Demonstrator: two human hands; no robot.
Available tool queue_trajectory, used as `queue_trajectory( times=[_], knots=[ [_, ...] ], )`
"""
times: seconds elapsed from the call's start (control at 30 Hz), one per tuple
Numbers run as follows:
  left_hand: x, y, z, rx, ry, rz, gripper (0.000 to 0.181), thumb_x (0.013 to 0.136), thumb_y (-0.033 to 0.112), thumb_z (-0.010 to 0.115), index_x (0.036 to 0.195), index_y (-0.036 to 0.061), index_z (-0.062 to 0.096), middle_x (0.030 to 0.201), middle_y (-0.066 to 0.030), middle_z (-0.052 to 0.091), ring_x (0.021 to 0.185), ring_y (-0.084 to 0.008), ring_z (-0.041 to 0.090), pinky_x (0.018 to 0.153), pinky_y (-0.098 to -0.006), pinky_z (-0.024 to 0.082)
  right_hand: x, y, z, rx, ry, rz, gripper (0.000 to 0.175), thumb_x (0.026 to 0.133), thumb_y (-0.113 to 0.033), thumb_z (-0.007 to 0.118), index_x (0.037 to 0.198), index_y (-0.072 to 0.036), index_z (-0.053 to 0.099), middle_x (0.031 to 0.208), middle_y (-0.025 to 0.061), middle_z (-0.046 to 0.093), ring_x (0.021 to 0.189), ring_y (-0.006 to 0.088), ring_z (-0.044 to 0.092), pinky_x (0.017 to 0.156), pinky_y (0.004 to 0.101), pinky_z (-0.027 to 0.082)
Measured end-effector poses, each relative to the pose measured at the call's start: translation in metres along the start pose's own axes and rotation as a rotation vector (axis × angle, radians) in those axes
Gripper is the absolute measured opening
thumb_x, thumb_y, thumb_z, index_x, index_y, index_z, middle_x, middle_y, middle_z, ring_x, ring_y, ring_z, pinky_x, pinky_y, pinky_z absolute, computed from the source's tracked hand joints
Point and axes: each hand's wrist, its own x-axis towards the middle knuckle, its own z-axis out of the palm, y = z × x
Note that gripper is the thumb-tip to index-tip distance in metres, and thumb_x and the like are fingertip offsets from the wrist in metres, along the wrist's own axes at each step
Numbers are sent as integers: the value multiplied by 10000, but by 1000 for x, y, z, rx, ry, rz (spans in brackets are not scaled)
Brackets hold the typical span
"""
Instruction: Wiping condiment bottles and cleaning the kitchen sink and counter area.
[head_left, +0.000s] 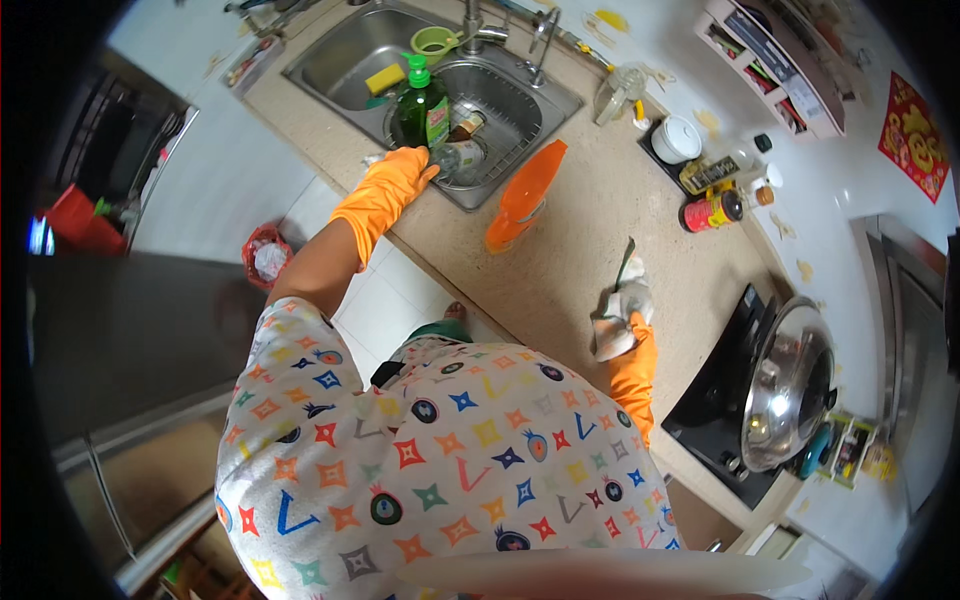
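Observation:
My left hand (394, 178), in an orange rubber glove, is at the front rim of the sink (341, 111), fingers bent. Just beyond it a green pump bottle of dish soap (422, 112) stands at the right basin; whether the fingers touch it is hidden. A clear bottle (459, 156) and a small brown bottle (470, 124) lie in that basin, beside the hand. My right hand (636, 349), gloved likewise, is shut on a crumpled white rag (630, 300) with a dark edge, against the beige countertop (555, 277). Between the hands is an orange plastic bottle (527, 187).
A yellow sponge (385, 78) and a green strainer (433, 43) are at the sink, near the faucet (472, 26). Along the wall stand a clear pitcher (621, 91), a white lidded pot (676, 139) and sauce bottles (712, 211). A lidded wok (787, 382) sits on the black stove (720, 420).

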Motion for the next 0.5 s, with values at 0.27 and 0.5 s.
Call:
queue_trajectory(
  times=[0.27, 0.5],
  knots=[
    [20, -20, 13, -314, 377, 175, 351, 909, 386, 574, 967, 54, 671, 906, -227, 659, 903, -415, 614, 775, -496, 476, -3, 18, 22, 260, -19, -53, 361, 825, -106, 637, 1148, 39, 566, 983, 154, 640, 851, 287, 628, 748, 391, 539],
    [3, -3, -35, -235, 375, 70, 407, 927, 426, 551, 975, 42, 678, 935, -188, 676, 908, -359, 635, 791, -411, 486, -22, 3, 17, 279, -1, -31, 303, 855, -76, 593, 1135, 39, 576, 982, 164, 641, 865, 299, 627, 749, 382, 541]
  ],
)
